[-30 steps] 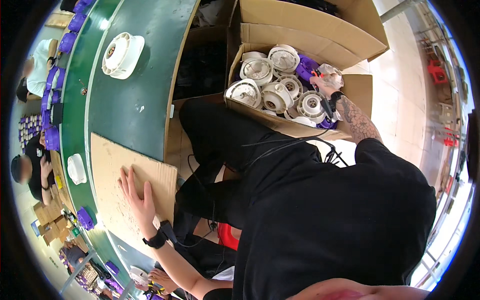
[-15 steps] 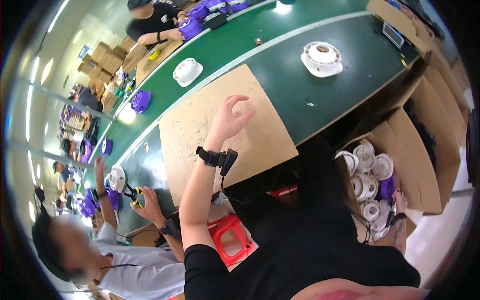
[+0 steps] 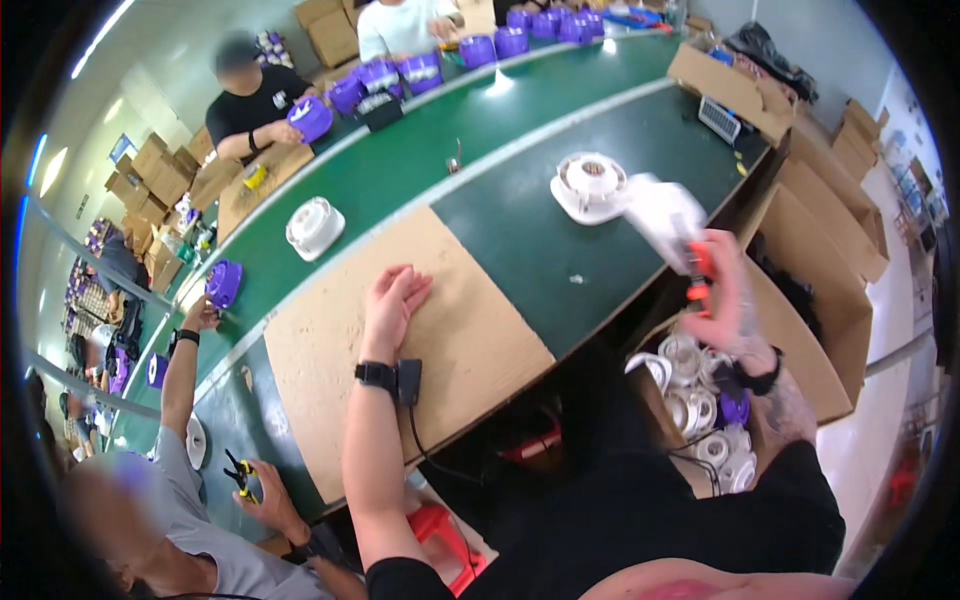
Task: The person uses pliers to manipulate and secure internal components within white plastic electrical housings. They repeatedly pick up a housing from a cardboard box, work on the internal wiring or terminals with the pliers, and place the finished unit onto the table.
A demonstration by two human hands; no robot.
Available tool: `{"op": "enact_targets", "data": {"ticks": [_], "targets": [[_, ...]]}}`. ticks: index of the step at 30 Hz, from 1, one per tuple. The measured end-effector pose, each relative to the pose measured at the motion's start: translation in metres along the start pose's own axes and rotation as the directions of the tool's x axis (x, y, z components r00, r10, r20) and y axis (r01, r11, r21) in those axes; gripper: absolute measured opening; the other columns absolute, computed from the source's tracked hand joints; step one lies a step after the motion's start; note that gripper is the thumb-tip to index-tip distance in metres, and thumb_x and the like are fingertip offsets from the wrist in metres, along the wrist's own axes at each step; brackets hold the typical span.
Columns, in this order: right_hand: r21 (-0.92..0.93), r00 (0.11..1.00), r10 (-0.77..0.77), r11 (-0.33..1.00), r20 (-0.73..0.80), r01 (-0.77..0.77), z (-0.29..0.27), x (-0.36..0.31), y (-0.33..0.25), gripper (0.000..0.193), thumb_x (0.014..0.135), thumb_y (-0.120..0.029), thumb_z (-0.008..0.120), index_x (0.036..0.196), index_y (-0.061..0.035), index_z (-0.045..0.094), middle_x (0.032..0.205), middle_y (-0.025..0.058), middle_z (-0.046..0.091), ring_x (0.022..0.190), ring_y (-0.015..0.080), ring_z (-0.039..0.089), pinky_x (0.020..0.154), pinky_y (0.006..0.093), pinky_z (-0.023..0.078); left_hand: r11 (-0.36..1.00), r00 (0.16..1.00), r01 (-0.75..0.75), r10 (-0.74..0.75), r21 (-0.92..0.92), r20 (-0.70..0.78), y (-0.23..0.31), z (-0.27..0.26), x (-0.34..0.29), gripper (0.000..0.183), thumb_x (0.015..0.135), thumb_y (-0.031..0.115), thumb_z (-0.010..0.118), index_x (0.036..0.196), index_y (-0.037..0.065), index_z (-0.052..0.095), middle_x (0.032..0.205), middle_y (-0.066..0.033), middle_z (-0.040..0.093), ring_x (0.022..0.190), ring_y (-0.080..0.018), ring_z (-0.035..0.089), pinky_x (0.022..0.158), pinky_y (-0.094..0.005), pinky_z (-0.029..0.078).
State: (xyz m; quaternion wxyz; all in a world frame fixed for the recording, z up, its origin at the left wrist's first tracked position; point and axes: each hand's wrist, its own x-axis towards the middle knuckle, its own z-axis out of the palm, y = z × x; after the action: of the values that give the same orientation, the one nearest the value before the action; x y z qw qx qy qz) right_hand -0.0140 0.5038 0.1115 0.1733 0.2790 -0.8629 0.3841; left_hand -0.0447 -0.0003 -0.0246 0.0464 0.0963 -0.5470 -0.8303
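Note:
My left hand [image 3: 395, 305] hovers over or rests on a cardboard sheet [image 3: 480, 350] on the green table, its fingers loosely curled with nothing in them. My right hand [image 3: 722, 290] is closed around a tool with red-and-black handles [image 3: 698, 275], at the table's right edge. A white part [image 3: 662, 215], smeared by motion, is at the tool's far end; whether the tool or my fingers hold it, I cannot tell. Just left of that part, a round white housing [image 3: 590, 187] sits on the table.
A cardboard box [image 3: 655, 405] of white parts and a purple one stands below my right arm. Another white housing [image 3: 315, 228] is on the green strip beyond the sheet. A co-worker at left holds yellow-and-black pliers [image 3: 243, 478] and reaches toward a purple housing [image 3: 224, 283].
My right hand has risen from the box to the table edge with the tool and a white part. My left hand's fingers have drawn closer together. The view has shifted.

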Motion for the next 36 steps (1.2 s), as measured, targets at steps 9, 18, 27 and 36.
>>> {"op": "enact_targets", "data": {"ticks": [9,18,27,36], "targets": [[0.14,0.649,-0.649,0.742,0.396,0.656,0.232,0.139,-0.068,0.077,0.059,-0.031,0.086,0.123,0.0017,0.058,0.134,0.0202,0.049,0.126,0.0394,0.05,0.111,0.0479,0.04,0.903,0.984,-0.018,0.092,-0.429,0.153,0.038,0.016,-0.03,0.062,0.103,0.051,0.06,0.144,0.005,0.052,0.139,-0.0174,0.063,0.125,-0.0343,0.064,0.1,-0.0476,0.057],[0.225,0.749,-0.63,0.775,0.204,0.591,0.281,0.196,-0.049,0.067,0.059,-0.02,0.081,0.122,-0.0081,0.061,0.117,0.0157,0.057,0.114,0.0369,0.054,0.099,0.0475,0.044,0.926,0.84,-0.374,0.311,-0.059,-0.445,0.035,-0.031,-0.012,0.055,0.092,0.015,0.077,0.141,0.003,0.055,0.129,-0.0098,0.067,0.111,-0.0191,0.069,0.094,-0.0353,0.057],[-0.079,0.847,-0.5,0.851,0.182,0.519,0.274,0.194,-0.028,0.075,0.058,-0.024,0.083,0.129,-0.0125,0.062,0.104,0.0058,0.053,0.106,0.0256,0.053,0.099,0.0429,0.038,0.845,0.737,-0.436,0.533,0.31,-0.415,0.051,-0.011,-0.028,0.046,0.09,0.012,0.082,0.13,-0.003,0.064,0.116,-0.0085,0.072,0.102,-0.0133,0.068,0.089,-0.0287,0.054],[-0.102,0.816,-0.547,0.815,0.188,0.57,0.274,0.177,-0.036,0.078,0.056,-0.026,0.086,0.129,-0.0134,0.061,0.111,0.0065,0.051,0.109,0.026,0.051,0.103,0.0437,0.035,0.748,0.622,-0.389,0.644,0.538,-0.446,0.059,0.004,-0.032,0.041,0.093,0.015,0.075,0.126,-0.005,0.06,0.105,-0.0107,0.072,0.089,-0.0147,0.07,0.075,-0.0267,0.056]]}}
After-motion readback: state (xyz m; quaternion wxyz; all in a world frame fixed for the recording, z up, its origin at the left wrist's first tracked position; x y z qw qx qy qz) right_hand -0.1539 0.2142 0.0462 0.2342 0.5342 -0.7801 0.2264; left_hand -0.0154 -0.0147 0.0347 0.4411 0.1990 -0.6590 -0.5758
